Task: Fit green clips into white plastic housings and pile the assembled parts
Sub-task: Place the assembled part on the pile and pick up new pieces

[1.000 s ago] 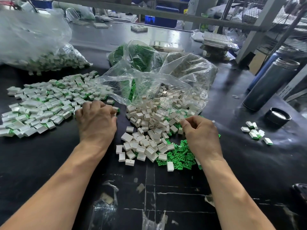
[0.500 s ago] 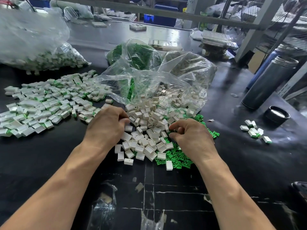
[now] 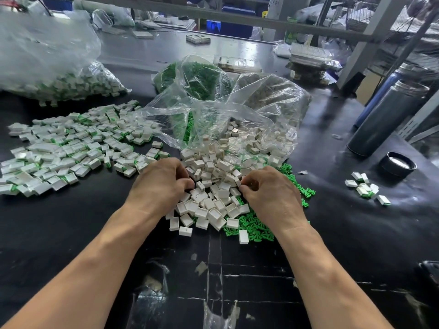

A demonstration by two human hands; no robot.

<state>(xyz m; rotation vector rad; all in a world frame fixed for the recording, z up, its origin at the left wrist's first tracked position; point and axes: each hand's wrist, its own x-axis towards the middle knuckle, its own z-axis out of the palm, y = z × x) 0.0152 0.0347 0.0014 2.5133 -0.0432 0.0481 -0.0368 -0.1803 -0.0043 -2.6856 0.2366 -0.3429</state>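
Loose white housings point(image 3: 213, 198) lie heaped in the middle of the black table, spilling from a clear bag point(image 3: 249, 115). Green clips point(image 3: 251, 226) are scattered under and to the right of them. My left hand point(image 3: 161, 184) reaches into the left side of the heap, its fingers curled round a white housing. My right hand point(image 3: 268, 193) is at the heap's right side. Its thumb and forefinger pinch a small piece, seemingly a green clip, mostly hidden by the fingers. The two sets of fingertips are a short gap apart. Assembled parts point(image 3: 59, 153) spread out to the left.
A bag of green clips point(image 3: 197, 77) stands behind the heap and a bag of assembled parts point(image 3: 71, 84) at the far left. A grey flask point(image 3: 384, 117), its black lid point(image 3: 398, 163) and several assembled parts point(image 3: 363, 188) are on the right. Torn tape marks the near table.
My left hand has come right from the edge of the assembled pile into the white housings. My right hand has moved left from the green clips, so both hands now nearly meet.
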